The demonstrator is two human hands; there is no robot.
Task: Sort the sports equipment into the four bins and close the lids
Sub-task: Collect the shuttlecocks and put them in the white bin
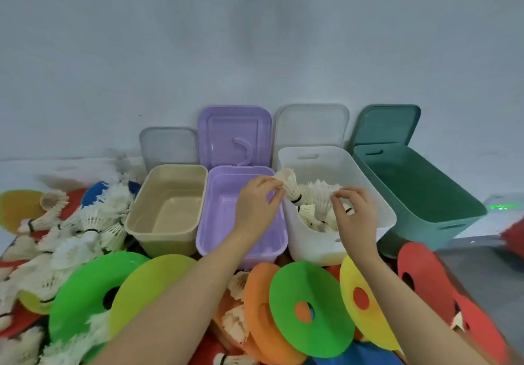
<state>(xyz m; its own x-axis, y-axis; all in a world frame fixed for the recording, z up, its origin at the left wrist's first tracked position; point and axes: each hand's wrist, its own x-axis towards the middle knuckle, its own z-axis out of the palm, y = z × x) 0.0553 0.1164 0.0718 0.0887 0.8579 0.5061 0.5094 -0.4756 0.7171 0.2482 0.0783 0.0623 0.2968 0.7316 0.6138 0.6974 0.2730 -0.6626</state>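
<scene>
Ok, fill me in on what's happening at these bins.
A person is sorting sports gear. The left hand pinches a shuttlecock at the rim of the white bin, which already holds several; the right hand hovers over them. The beige bin, purple bin and green bin look empty, lids open. Shuttlecocks and coloured discs lie unsorted in front.

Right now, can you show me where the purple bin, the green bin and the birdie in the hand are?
purple bin (226, 194): head view, bare inside floor.
green bin (419, 191): head view, inner wall.
birdie (289, 184): head view, feather skirt, pinched by the left hand (256, 203).
</scene>
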